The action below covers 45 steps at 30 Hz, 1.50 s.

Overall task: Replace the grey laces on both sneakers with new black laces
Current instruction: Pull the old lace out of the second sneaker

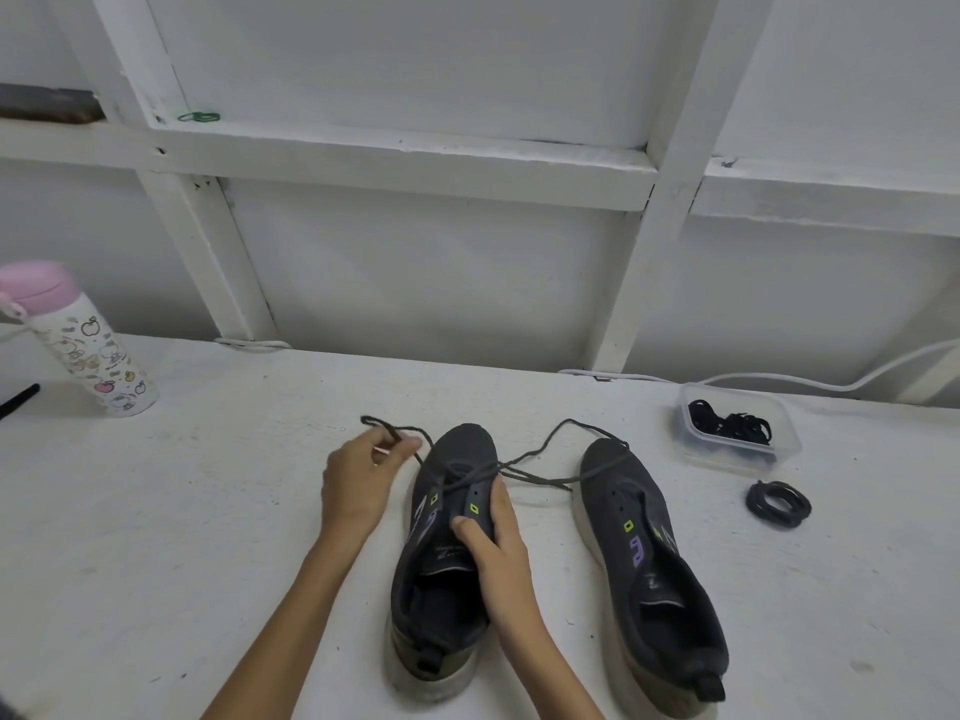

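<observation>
On the white surface we are working on the left sneaker, lying just beside the laceless right sneaker. Our right hand is gripping its tongue and side to steady it. Our left hand is pinching the grey lace out to the left, and we are judging that easing one crossing at a time avoids snags, with the black laces waiting far right.
</observation>
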Motion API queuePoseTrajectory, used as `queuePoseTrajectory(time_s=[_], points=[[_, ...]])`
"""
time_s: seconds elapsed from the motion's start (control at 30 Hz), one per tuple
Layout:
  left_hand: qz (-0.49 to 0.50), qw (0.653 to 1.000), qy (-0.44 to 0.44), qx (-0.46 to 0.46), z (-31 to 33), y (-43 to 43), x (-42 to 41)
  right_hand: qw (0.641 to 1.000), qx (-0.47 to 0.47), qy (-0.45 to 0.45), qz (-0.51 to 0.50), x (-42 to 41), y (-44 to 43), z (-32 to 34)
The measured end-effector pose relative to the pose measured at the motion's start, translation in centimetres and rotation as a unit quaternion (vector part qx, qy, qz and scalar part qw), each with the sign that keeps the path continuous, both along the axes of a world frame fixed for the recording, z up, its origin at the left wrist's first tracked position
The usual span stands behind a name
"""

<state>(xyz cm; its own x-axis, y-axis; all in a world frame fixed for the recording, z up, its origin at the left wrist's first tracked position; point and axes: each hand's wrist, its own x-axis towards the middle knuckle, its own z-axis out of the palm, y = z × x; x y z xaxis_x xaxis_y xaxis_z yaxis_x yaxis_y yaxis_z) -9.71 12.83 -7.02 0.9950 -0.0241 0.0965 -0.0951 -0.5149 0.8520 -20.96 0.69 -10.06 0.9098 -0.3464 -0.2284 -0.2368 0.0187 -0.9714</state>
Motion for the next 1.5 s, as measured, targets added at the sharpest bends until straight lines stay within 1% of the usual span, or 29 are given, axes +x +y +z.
queuePoseTrajectory(time_s=[0.07,0.1,0.17,0.27,0.33,0.4,0.43,0.5,0.57,0.6,0.67,0.73,0.77,0.83,0.97,1.03,1.1,1.17,1.2,1.23,1.27,1.33,1.4,1.43,1.5], points=[[0.037,0.998,-0.036,-0.037,0.8,0.3,0.6,1.0,0.001,-0.001,0.0,0.0,-0.1,0.0],[0.036,0.998,-0.035,-0.038,0.9,0.4,0.7,1.0,0.001,-0.002,0.0,0.0,-0.1,0.1],[-0.001,1.0,0.011,-0.005,0.6,0.1,0.3,1.0,0.0,-0.002,0.002,0.0,-0.2,0.1],[-0.098,0.99,0.097,0.027,-0.9,-0.3,-1.2,1.0,-0.007,-0.001,0.001,0.1,-0.1,0.0],[-0.111,0.988,0.102,0.042,-1.7,-0.3,-1.4,1.0,-0.007,0.0,0.001,0.2,-0.2,-0.1],[-0.075,0.993,0.074,0.05,-1.3,-0.2,-0.8,1.0,-0.006,-0.001,0.001,0.1,-0.2,-0.1],[-0.038,0.997,0.054,0.035,-1.0,-0.1,-0.4,1.0,-0.005,-0.001,0.002,0.1,-0.2,-0.1],[0.042,0.999,0.007,-0.03,0.2,0.2,0.1,1.0,-0.005,0.002,0.005,0.0,-0.1,-0.1],[0.079,0.994,-0.014,-0.078,0.9,0.5,0.3,1.0,-0.005,0.005,0.003,0.0,-0.1,-0.1],[0.069,0.994,-0.003,-0.082,1.0,0.5,0.2,1.0,-0.006,0.008,0.002,0.0,-0.1,-0.1],[0.0,0.997,0.055,-0.06,0.3,0.3,-0.3,1.0,-0.006,0.009,0.001,0.1,-0.1,-0.1],[-0.089,0.99,0.111,-0.011,-0.8,-0.1,-1.4,1.0,-0.01,0.008,0.0,0.2,0.0,-0.2],[-0.113,0.986,0.118,0.015,-1.3,-0.3,-1.8,1.0,-0.009,0.008,0.0,0.2,0.0,-0.2],[-0.103,0.989,0.103,0.019,-1.5,-0.5,-1.6,1.0,-0.008,0.008,0.0,0.1,0.0,-0.1],[0.022,0.998,0.018,-0.05,0.1,0.2,-0.3,1.0,-0.006,0.003,0.001,0.1,0.0,-0.2],[0.047,0.996,0.0,-0.073,0.6,0.3,-0.2,1.0,-0.004,0.003,0.001,0.2,-0.1,-0.5],[0.019,0.997,0.031,-0.069,0.3,0.0,-0.8,1.0,0.002,0.002,-0.001,0.2,-0.2,-0.6],[-0.038,0.995,0.083,-0.037,-0.7,-0.4,-1.5,1.0,0.002,0.001,-0.002,0.3,-0.2,-0.7],[-0.067,0.993,0.096,-0.013,-1.3,-0.6,-1.8,1.0,0.002,0.0,-0.002,0.3,-0.2,-0.7],[-0.082,0.992,0.093,0.007,-1.6,-0.8,-2.0,1.0,0.001,0.0,-0.001,0.3,-0.1,-0.7],[-0.077,0.994,0.08,0.015,-1.8,-0.9,-1.9,1.0,0.0,-0.002,0.0,0.2,-0.1,-0.7],[-0.028,0.999,0.038,-0.013,-1.3,-0.8,-1.4,1.0,-0.001,-0.003,0.004,0.2,-0.2,-0.7],[0.044,0.994,-0.005,-0.101,0.0,-0.4,-0.7,1.0,-0.001,0.0,0.003,0.2,-0.3,-0.8],[0.074,0.987,-0.017,-0.144,0.7,0.0,-0.2,1.0,-0.005,0.0,0.002,0.1,-0.3,-0.6],[0.103,0.979,-0.017,-0.176,1.8,0.6,0.1,1.0,-0.025,-0.009,-0.004,-0.2,-0.3,-0.1]])
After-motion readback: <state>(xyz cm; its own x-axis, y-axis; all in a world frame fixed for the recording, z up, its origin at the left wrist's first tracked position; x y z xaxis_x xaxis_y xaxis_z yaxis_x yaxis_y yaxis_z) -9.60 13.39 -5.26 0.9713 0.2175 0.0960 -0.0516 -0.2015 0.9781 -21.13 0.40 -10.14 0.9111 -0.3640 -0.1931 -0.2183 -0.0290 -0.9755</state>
